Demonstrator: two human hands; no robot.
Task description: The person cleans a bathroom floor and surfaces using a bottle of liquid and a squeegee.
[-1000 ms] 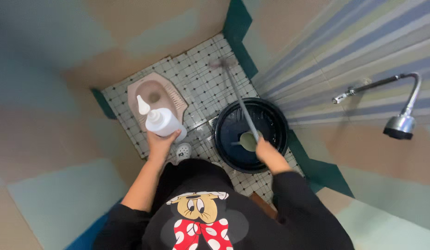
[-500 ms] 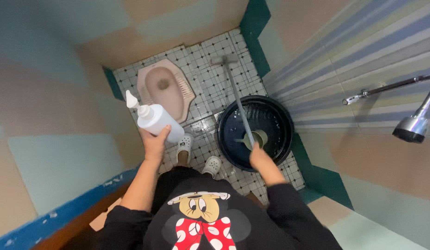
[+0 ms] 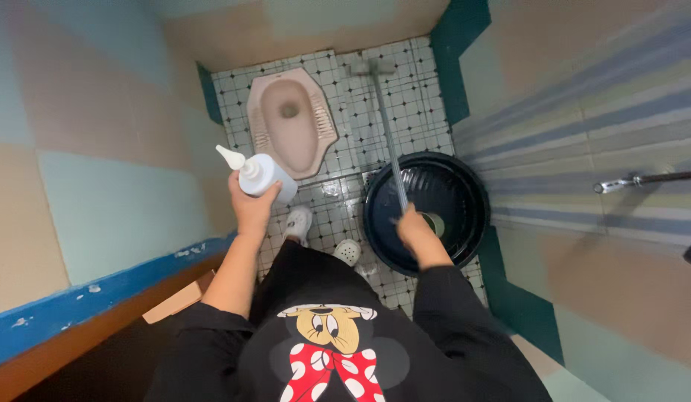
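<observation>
My left hand (image 3: 250, 205) grips a white plastic bottle (image 3: 265, 177) with a pointed nozzle, held tilted above the floor beside a pink squat toilet (image 3: 292, 119). My right hand (image 3: 414, 229) is closed around the long grey handle of a floor brush (image 3: 386, 126), whose head rests on the tiles at the far wall. Just under that hand stands a large dark round water tub (image 3: 427, 212) with a pale scoop partly hidden inside it.
The floor is small white tiles with dark dots (image 3: 412, 104). My feet in white clogs (image 3: 347, 251) stand near the tub. A metal tap pipe (image 3: 635, 179) juts from the striped right wall. Walls close in on all sides; a blue-edged step (image 3: 100, 294) lies at left.
The view has shifted so the toilet and tub sit further right and up. The bottle moved slightly right with my left hand; the shower head has left the view.
</observation>
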